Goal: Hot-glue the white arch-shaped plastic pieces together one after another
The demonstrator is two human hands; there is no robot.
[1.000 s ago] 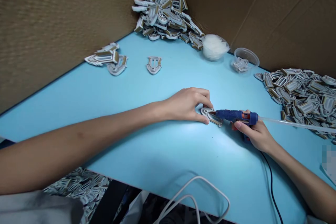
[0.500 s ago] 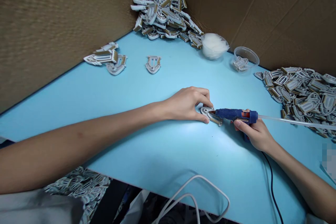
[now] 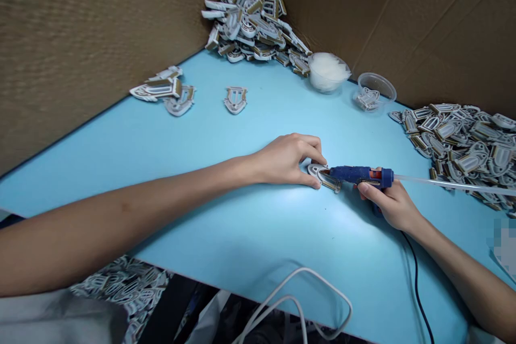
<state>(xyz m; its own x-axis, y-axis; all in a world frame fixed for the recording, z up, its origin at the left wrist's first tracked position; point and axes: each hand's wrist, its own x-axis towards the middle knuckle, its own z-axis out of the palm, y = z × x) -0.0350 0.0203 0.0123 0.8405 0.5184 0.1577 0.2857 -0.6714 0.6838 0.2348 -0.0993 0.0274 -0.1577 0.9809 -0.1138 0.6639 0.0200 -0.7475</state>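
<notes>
On the light blue table (image 3: 258, 236), my left hand (image 3: 286, 160) grips the rounded end of a small white and gold plastic piece (image 3: 330, 183) between thumb and fingers. My right hand (image 3: 391, 201) is wrapped round the handle of a blue glue gun (image 3: 355, 174). The gun points left and its nozzle is at the middle of the piece; whether it touches cannot be made out. A long clear glue stick (image 3: 451, 185) juts from the gun's back end. One similar piece (image 3: 235, 100) lies apart, beyond my left hand.
Piles of similar pieces lie at the back (image 3: 250, 27) and right (image 3: 471, 145), with a few at the left (image 3: 161, 88). Two clear tubs, one with white material (image 3: 328, 71), one with pieces (image 3: 374, 91), stand behind. A white cable (image 3: 306, 271) loops over the front edge.
The view has shifted very slightly. Both hands, the held piece and the glue gun stay in nearly the same places.
</notes>
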